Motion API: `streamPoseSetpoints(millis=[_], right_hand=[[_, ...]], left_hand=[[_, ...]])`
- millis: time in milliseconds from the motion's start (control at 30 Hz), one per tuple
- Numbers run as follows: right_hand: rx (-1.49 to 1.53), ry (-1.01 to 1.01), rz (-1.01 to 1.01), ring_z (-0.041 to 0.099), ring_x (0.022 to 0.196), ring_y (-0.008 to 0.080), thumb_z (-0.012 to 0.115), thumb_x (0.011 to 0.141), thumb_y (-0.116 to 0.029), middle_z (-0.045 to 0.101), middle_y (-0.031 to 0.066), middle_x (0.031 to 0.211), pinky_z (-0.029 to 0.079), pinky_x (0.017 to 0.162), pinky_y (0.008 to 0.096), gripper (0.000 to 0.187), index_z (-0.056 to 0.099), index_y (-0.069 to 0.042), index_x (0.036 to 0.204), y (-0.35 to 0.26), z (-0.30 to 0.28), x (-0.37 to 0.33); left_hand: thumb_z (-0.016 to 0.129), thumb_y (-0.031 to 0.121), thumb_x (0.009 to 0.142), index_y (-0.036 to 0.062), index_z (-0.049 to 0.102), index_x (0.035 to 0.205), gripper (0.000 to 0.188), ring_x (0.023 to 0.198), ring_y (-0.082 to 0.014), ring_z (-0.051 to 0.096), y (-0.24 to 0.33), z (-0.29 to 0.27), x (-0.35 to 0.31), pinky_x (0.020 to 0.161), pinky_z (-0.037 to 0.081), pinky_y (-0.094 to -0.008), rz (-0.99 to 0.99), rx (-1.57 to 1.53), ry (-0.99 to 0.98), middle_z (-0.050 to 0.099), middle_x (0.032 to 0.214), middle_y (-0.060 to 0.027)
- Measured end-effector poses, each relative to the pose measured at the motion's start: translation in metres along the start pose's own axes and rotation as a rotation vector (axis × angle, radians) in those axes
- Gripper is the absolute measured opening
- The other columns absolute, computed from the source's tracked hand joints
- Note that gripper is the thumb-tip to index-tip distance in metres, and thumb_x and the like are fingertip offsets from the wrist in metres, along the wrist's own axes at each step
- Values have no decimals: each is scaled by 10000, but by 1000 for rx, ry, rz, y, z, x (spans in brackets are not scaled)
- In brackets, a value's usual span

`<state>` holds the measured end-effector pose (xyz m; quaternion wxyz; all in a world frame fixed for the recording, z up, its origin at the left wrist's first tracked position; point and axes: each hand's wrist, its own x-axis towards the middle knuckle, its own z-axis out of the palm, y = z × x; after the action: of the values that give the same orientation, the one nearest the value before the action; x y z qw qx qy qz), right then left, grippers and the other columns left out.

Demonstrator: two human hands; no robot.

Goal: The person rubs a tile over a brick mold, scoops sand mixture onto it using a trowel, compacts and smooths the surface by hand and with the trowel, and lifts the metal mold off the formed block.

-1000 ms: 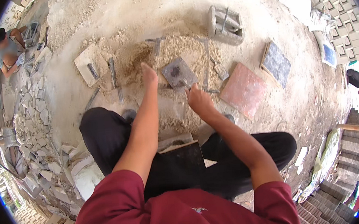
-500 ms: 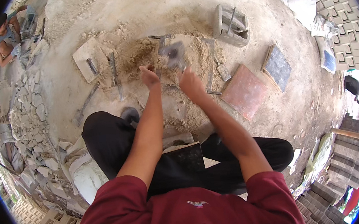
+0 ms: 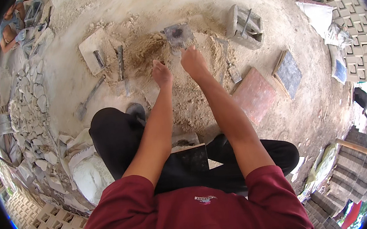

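Note:
My right hand (image 3: pixel 194 63) is closed at the near edge of a square grey metal plate (image 3: pixel 179 36) with a dark round patch in its middle. It seems to grip a short handle, mostly hidden by the fingers. The plate lies over the far side of a heap of pale sandy mix (image 3: pixel 152 47). Just left of it, above the heap's near part, my left hand (image 3: pixel 162 73) is curled; whatever may be inside its fingers is hidden.
Left of the heap lie a pale board (image 3: pixel 92 51), a dark bar (image 3: pixel 121 62) and a trowel-like tool (image 3: pixel 90 99). A concrete block mould (image 3: pixel 245 25), a reddish square slab (image 3: pixel 255 94) and a dark slab (image 3: pixel 288 74) are at right. Another person (image 3: pixel 12 29) sits far left.
The plate, blurred earlier, has moved away from me across the heap and shows sharply. My right hand has gone forward with it. My left hand has shifted slightly right within the view.

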<state>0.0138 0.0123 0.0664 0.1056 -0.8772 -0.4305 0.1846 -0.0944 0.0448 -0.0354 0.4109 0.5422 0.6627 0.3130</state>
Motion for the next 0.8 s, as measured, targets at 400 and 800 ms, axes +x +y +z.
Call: streamPoseSetpoints(millis=[400,800], right_hand=[[-630,174,-250,654,641,273,415,978,-185,606,252,966,557,552,381,248,539,24,1032,99,-12,-42],[-80,-206,281,669,735,386,428,969,-280,624,334,859,558,587,443,400,465,80,1139,85,1,-166]], left_hand=[[249,385,984,-20,558,827,533,815,-458,559,7,-1,0,734,415,-525,235,66,9,598,811,-229],[209,404,997,-46,574,864,594,841,-450,560,-2,-7,9,767,408,-509,98,72,143,598,883,-263]])
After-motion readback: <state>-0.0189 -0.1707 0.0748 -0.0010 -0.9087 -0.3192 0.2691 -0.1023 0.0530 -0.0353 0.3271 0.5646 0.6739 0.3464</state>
